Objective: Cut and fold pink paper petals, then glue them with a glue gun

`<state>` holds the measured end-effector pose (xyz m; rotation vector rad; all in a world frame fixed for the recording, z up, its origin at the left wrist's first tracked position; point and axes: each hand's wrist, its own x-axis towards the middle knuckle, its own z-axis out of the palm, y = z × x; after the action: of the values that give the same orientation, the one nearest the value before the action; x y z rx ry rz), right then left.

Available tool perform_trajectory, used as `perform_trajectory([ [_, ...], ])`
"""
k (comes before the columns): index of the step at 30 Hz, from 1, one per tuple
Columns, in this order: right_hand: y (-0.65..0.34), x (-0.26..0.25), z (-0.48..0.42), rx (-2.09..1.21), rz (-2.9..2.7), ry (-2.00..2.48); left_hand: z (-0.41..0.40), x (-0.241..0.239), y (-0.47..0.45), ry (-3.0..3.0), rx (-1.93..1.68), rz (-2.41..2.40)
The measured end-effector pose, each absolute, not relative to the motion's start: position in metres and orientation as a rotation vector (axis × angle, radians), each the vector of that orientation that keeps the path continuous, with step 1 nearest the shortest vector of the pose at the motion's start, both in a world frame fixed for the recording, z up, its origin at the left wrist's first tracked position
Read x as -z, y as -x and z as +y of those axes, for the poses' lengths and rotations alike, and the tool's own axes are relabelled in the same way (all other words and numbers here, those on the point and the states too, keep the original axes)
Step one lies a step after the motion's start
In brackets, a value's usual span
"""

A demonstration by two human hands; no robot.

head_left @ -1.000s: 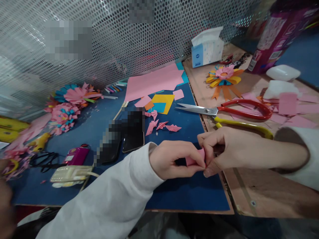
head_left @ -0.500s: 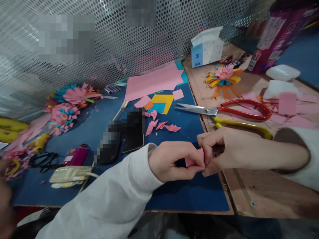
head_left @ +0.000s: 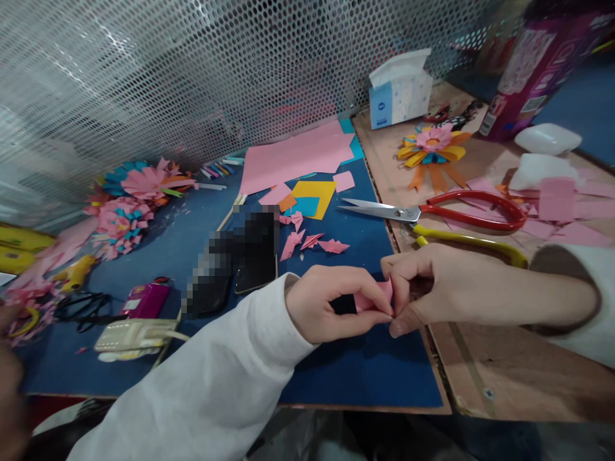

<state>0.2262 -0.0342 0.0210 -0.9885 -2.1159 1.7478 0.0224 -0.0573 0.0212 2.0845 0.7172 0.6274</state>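
Observation:
Between my two hands is a small piece of pink paper (head_left: 369, 297), bent into a curve and partly covered by fingers. My left hand (head_left: 339, 304) pinches it between thumb and fingertips. From the other side, my right hand (head_left: 417, 288) grips its right end, fingertips touching those of the left. Several small folded pink paper pieces (head_left: 312, 241) lie just beyond my hands on the blue mat (head_left: 365, 378). Behind my right hand rest scissors (head_left: 408, 212) with red and yellow handles, their blades partly spread.
Pink sheets (head_left: 293, 157) and a yellow paper (head_left: 321, 195) lie farther back. Paper flowers (head_left: 122, 224) stand at left, another flower (head_left: 432, 147) at right. Black phones (head_left: 254, 262), a tissue pack (head_left: 401, 96) and a purple canister (head_left: 528, 77) are around. Another person's hand (head_left: 9, 371) shows at far left.
My left hand has shifted slightly upward, and the pink paper bends a little differently, with a corner now pointing up beside my right fingers. The surrounding things stay put.

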Motion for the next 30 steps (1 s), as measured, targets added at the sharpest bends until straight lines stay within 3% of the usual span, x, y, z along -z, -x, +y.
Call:
perform_trajectory([
  [30,-0.2253,-0.0201,-0.0355,-1.734,-2.133,0.979,-0.0576,-0.0214,-0.0219,-2.110,-0.563,0.707],
])
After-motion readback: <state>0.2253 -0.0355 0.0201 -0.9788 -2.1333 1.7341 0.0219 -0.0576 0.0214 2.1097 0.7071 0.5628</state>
